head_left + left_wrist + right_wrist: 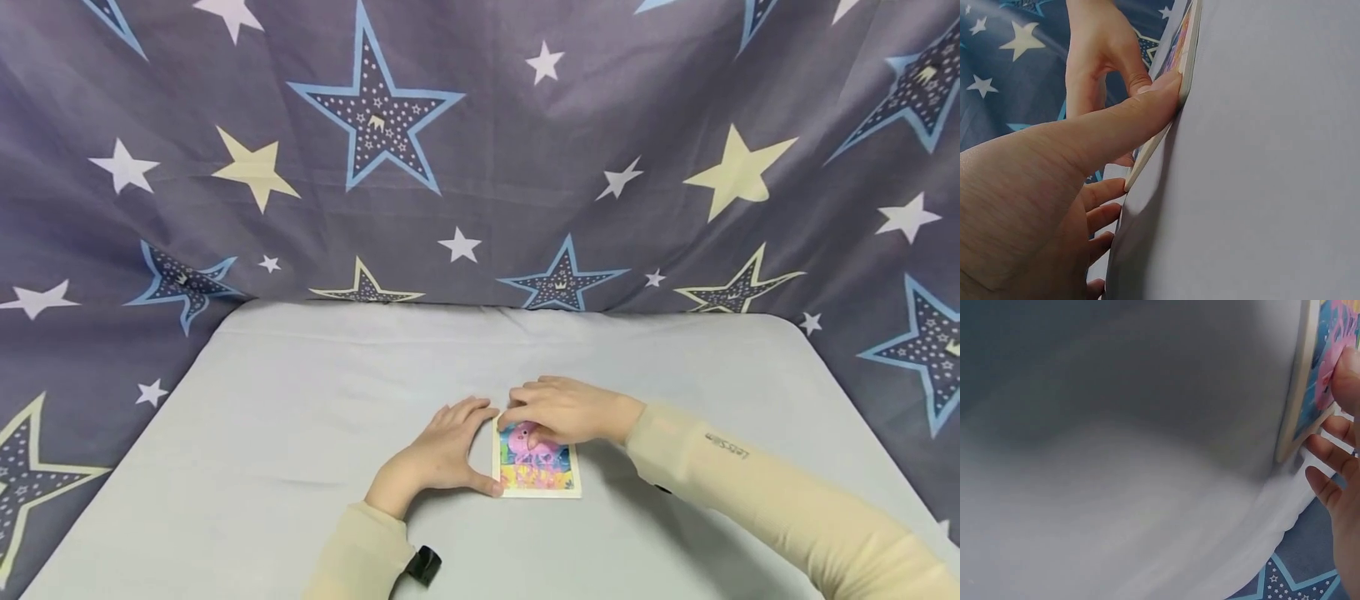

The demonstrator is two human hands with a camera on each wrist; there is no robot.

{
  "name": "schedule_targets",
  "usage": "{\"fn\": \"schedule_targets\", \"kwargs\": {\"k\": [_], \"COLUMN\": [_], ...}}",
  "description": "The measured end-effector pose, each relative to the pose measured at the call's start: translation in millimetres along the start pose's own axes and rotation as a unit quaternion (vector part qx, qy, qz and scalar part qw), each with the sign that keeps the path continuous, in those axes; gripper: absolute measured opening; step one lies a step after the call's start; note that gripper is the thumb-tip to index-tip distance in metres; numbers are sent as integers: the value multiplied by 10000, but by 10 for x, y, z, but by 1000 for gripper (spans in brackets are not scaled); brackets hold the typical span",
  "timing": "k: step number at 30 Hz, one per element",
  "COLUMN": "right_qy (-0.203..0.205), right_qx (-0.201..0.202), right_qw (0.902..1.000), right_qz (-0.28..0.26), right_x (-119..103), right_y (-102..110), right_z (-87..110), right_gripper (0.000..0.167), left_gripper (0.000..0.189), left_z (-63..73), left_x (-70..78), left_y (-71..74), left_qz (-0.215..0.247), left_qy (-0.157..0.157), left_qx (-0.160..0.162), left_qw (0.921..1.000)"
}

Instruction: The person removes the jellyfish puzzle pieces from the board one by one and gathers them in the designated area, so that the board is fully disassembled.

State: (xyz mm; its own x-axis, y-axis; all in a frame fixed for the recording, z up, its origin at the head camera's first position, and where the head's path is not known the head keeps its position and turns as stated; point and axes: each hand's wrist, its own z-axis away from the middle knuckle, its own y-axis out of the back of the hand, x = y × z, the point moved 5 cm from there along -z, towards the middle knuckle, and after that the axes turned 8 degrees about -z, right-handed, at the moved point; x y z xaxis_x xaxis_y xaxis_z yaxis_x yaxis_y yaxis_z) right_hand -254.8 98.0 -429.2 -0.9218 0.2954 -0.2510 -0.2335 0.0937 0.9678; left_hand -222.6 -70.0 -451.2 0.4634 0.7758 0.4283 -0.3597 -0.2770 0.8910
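A small square picture board (536, 482) lies on the pale tabletop, showing a pink octopus over blue and yellow inside a cream border. My left hand (447, 450) borders its left side, thumb at the near left corner and spread fingers by the far left corner. Over the far part of the board is my right hand (564, 408), its thumb on the pink octopus (1335, 362) and its index finger by the far left corner. Its other fingers bend beyond the far edge in the right wrist view. Whether it pinches a part of the picture or only presses is hidden.
Pale grey cloth covers the table (247, 450). Behind it and along both sides hangs a dark curtain (480, 150) printed with stars. A black strap piece (424, 566) juts from the left sleeve.
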Motion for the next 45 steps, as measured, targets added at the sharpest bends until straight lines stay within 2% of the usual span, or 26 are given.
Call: {"fn": "schedule_targets", "kwargs": {"k": [9, 22, 27, 31, 37, 45], "right_qy": [23, -157, -662, -1127, -1414, -1933], "right_qx": [203, 300, 408, 548, 964, 1312], "right_qw": [9998, 9994, 9969, 9916, 9828, 9652], "right_qz": [-77, 75, -134, -306, -691, -1178], "right_x": [-34, -50, -65, -69, -84, -106], "right_y": [-1, -3, 27, 7, -22, -34], "right_z": [9, 78, 59, 54, 33, 18], "right_gripper": [39, 40, 46, 43, 38, 37], "left_gripper": [111, 108, 108, 108, 107, 107], "left_z": [-12, 29, 38, 30, 26, 15], "left_x": [-83, -8, -15, -11, -12, -21], "left_y": [-76, -17, 13, 8, 10, 12], "left_qz": [37, -28, 19, 28, 70, 104], "left_qy": [16, -98, -45, -35, -40, -25], "left_qx": [50, 24, 56, 40, 61, 48], "left_qw": [10000, 9999, 10000, 10000, 9999, 9999]}}
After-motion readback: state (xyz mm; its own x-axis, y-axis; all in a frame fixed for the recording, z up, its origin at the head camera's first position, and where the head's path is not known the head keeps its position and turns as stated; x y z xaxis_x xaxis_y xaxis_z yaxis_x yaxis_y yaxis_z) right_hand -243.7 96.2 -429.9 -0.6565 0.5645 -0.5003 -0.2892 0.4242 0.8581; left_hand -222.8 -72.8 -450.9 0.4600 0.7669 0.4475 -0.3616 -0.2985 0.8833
